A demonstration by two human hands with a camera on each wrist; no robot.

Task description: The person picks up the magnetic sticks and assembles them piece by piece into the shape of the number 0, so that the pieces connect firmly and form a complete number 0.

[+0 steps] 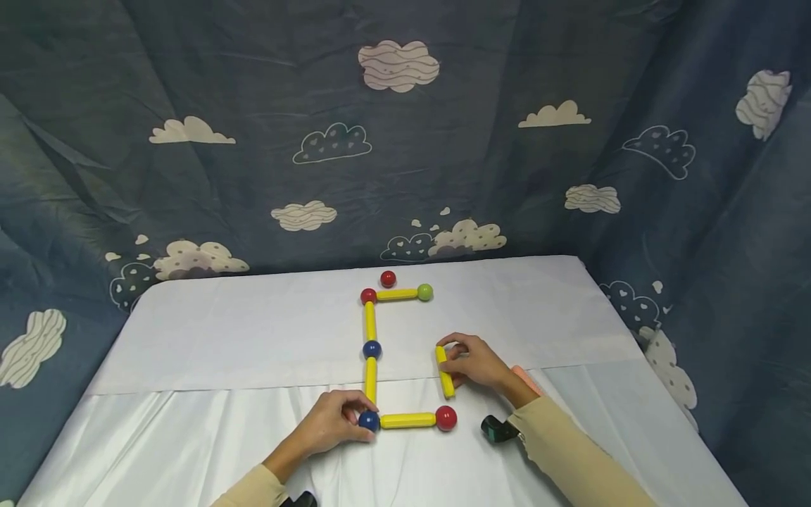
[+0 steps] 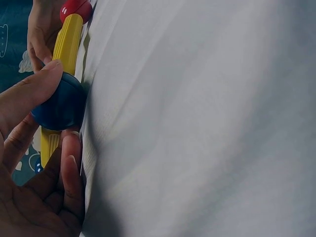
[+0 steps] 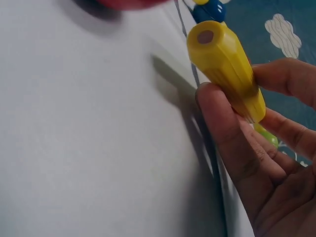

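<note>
My left hand [image 1: 328, 424] pinches a blue ball [image 2: 60, 104] at the near left corner of a ball-and-rod figure, thumb on one side and fingers on the other. From that ball a yellow rod [image 1: 408, 420] runs right to a red ball [image 1: 446, 418]. Another yellow rod [image 1: 370, 378] leads away to a second blue ball [image 1: 372, 349]. Between thumb and fingers, my right hand [image 1: 476, 364] grips a loose yellow rod [image 3: 228, 71], tilted and raised over the cloth beyond the red ball. Its near end shows a round, greyish tip in the right wrist view.
Farther back, a yellow rod [image 1: 370, 321] joins the middle blue ball to a red ball [image 1: 368, 296]. There another rod [image 1: 397, 295] reaches a green ball [image 1: 425, 292]. A separate red ball [image 1: 388, 279] lies behind. White cloth [image 1: 241, 338] covers the table, before a cloud-print curtain [image 1: 443, 162].
</note>
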